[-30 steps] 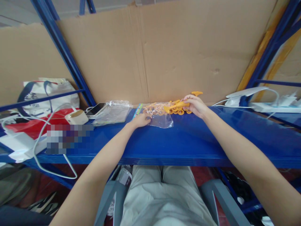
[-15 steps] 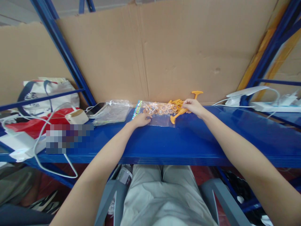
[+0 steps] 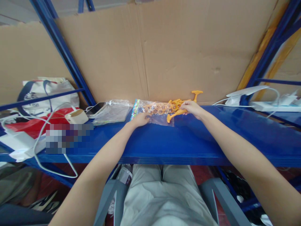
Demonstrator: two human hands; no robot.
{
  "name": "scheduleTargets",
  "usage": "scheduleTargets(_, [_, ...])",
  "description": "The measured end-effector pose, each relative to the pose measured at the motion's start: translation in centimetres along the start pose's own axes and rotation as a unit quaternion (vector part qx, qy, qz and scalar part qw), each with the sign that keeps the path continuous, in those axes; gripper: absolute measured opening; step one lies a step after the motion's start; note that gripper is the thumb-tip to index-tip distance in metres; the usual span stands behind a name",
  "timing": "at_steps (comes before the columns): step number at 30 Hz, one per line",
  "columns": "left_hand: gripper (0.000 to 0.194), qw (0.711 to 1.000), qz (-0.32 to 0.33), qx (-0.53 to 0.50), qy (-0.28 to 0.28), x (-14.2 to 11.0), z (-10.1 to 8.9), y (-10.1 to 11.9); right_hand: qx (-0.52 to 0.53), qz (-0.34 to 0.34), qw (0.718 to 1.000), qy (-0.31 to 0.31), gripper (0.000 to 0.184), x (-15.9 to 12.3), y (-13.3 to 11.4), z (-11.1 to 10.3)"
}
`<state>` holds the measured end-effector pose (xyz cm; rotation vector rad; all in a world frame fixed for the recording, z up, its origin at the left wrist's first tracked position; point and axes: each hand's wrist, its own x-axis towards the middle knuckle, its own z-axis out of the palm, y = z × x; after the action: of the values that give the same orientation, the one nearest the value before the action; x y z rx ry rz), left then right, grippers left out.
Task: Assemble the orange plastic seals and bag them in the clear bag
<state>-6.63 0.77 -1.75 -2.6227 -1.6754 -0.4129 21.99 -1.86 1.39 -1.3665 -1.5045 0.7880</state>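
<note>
A clear plastic bag (image 3: pixel 162 121) with a colourful printed strip at its left end lies on the blue shelf; orange plastic pieces show in or under it. At its lower left edge, my left hand (image 3: pixel 141 120) is closed, thumb and fingers pinching the film. My right hand (image 3: pixel 192 108) grips an orange plastic piece with a T-shaped end (image 3: pixel 169 118), which points left over the bag's right part. Several more orange pieces (image 3: pixel 175 103) are bunched behind it. Beyond my right fingers, another orange T-shaped end (image 3: pixel 197 92) stands up against the cardboard.
Left on the blue shelf (image 3: pixel 162 144) lie a stack of clear bags (image 3: pixel 113 113), a phone (image 3: pixel 97 108), a white charger (image 3: pixel 76 117) with cables, and a cloth bag (image 3: pixel 51 97). A power strip (image 3: pixel 275 106) sits at right. A cardboard sheet (image 3: pixel 176 50) walls the back.
My right hand has shifted slightly left and down, carrying the orange piece's T-shaped end further over the bag. The bag's printed strip has shifted slightly left. My left hand has barely moved.
</note>
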Motion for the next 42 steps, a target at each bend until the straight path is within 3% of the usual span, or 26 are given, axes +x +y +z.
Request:
scheduleTargets(7, [0.029,0.999,0.02,0.039,0.025,-0.5,-0.3,2.4,-0.005,-0.002,1.0,-0.007,0.019,0.2,0.2,-0.1])
scheduleTargets(11, [0.026,0.995,0.095,-0.007,-0.013,0.1,-0.2,5.1,-0.006,0.021,1.0,0.007,0.02,0.2,0.2,-0.1])
scheduleTargets(14, [0.036,0.988,0.134,-0.013,-0.072,1.0,-0.2,7.3,-0.008,0.031,0.999,0.026,0.021,0.2,0.1,-0.2])
scheduleTargets(17, [0.047,0.986,0.113,0.007,-0.126,1.9,-0.2,9.0,-0.012,0.031,0.999,0.042,0.022,0.1,-0.1,-0.4])
scheduleTargets(22, [0.047,0.986,0.059,0.063,-0.143,2.4,-0.1,10.2,-0.019,0.026,0.997,0.069,0.023,-0.1,-0.4,-0.5])
scheduleTargets(29, [0.042,0.992,0.022,0.064,-0.102,1.6,0.4,10.0,-0.028,0.032,0.997,0.068,0.022,0.0,-0.5,-0.4])
scheduleTargets(35, [0.032,0.998,0.034,0.05,-0.019,1.0,0.0,9.8,0.006,0.037,0.998,0.056,0.017,0.1,-0.4,-0.4])
scheduleTargets(42, [0.033,0.995,0.042,0.034,0.082,0.4,-0.4,10.6,0.082,-0.012,0.997,-0.007,0.015,0.3,0.1,0.1])
